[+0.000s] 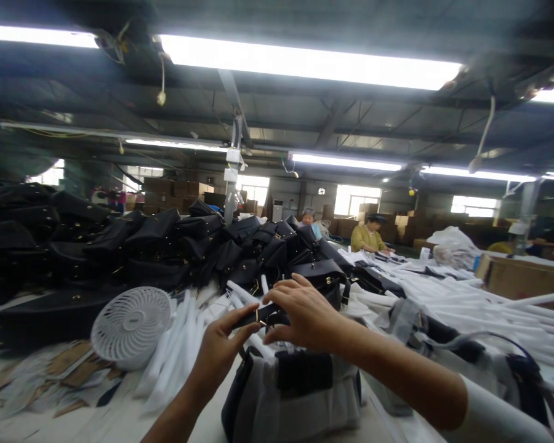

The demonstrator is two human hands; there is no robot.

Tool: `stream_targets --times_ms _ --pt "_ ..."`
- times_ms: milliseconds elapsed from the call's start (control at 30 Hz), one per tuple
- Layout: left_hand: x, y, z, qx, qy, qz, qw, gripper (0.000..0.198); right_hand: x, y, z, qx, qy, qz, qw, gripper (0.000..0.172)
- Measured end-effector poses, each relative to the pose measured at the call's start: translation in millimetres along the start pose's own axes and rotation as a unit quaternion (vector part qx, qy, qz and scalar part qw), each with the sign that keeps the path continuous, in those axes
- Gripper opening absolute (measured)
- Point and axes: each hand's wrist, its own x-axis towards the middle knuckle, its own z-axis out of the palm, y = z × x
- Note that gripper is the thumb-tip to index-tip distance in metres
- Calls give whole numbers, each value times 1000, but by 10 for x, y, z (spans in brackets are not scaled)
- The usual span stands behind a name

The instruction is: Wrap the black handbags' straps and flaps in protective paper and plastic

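Left hand [221, 341] reaches up from seven o'clock, thumb and finger pinched; right hand [301, 314], fingers curled, stretches from four o'clock.

Brt o/h tubes [309, 60], glare | ceiling [277, 117] dim | bkgd windows [357, 200] blown out | edges blurry

Honestly, nothing I can actually read from where I'm at. There's a round clock [322, 191] on the far wall, but its face is way too small to get any numbers off. Can't tell if the hub of my white fan [132, 320] has a logo, too blurry. Same deal with the wrapped bag [305, 372] in front of me and the big cardboard box [521, 280]: no legible lettering.
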Motion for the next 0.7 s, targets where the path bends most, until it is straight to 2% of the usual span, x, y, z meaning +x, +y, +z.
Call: stream_targets --times_ms 100,200,300,367,533,633,700 --pt "-54 62 -5 -55 -28 -23 998 37 2 -13 93 42 -29 48 998 54" --pt "-99 135 14 -98 -37 -46 993 38 37 -45 133 60 -32 64 996 45" --pt "-111 133 -57 -116 12 -85 990 43 74 -52 84 63 -39 57 996 35" --pt "-129 66 -189 -117 61 -106 986 46 84 -29 36 63 -45 59 995 34" --pt "-370 -315 -719 -122 146 -193 963 57 72 56 22 82 -45 74 993 36" --pt "-615 -645 -1041 -155 204 -261 931 58 72 90 93 138 -53 71 986 34" --pt "-783 -863 -1206 -170 242 -279 914 60 72 117 155 196 -58 71 976 33"
